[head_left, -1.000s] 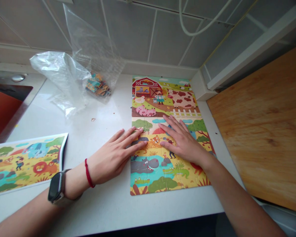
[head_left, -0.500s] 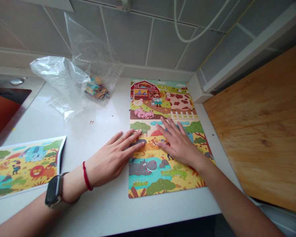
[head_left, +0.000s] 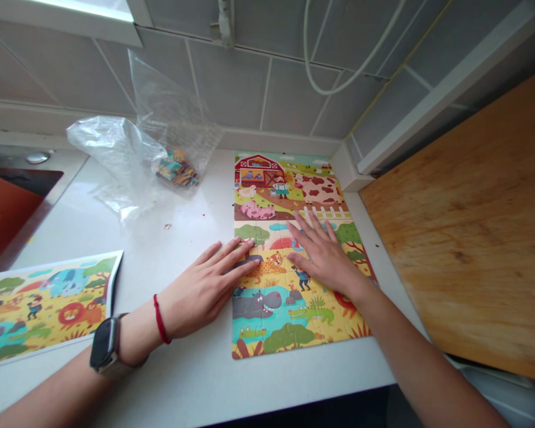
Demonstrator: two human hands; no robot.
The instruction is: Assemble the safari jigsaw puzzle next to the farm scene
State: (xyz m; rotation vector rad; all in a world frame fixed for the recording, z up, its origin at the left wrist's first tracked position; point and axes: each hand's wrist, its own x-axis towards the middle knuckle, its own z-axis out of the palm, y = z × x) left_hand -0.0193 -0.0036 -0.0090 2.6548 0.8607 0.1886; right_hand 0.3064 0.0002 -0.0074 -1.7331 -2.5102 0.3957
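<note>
Alright, both hands lie flat with fingers spread, nothing pinched: the left hand has its fingertips on the jigsaw puzzle, and the right hand sits across its middle. That looks like light, stiff card, easily slid apart, so its outer edges look the place to take hold. It's lying on a white worktop, beside a printed picture sheet and a clear plastic bag of loose pieces. A wooden board sits right, a tiled wall behind.

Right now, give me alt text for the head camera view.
The left hand and right hand rest flat on a farm-and-safari jigsaw puzzle on a white countertop, beside a printed picture sheet and a clear plastic bag of pieces.
</note>
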